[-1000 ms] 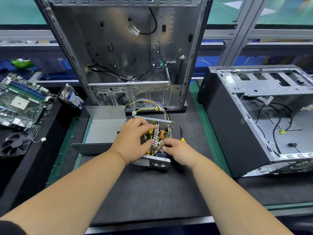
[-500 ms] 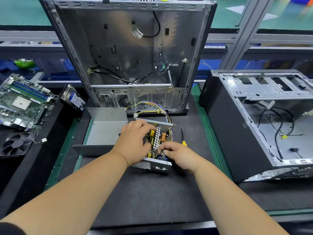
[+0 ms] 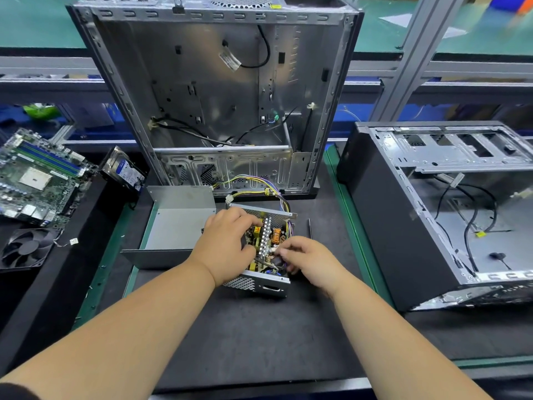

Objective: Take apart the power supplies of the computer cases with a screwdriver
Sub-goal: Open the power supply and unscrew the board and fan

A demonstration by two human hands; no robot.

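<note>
An opened power supply (image 3: 259, 281) lies on the black mat, its circuit board (image 3: 266, 241) with a heat sink and coil exposed. My left hand (image 3: 227, 243) grips the board from the left, fingers curled over its top. My right hand (image 3: 305, 261) pinches a small dark part at the board's right edge. The supply's grey metal cover (image 3: 176, 226) sits open to the left. Coloured wires (image 3: 259, 192) run from the supply toward the upright computer case (image 3: 219, 90). A screwdriver (image 3: 310, 226) lies on the mat just right of the supply, its handle hidden by my right hand.
A second computer case (image 3: 432, 215) lies on its side at the right. At the left sit a motherboard (image 3: 37, 177), a hard drive (image 3: 125, 171) and a black fan (image 3: 24, 249). A green strip (image 3: 354, 226) borders the mat.
My right hand has slid a little right and lower along the board's edge, now covering the screwdriver's yellow handle. My left hand keeps its grip.
</note>
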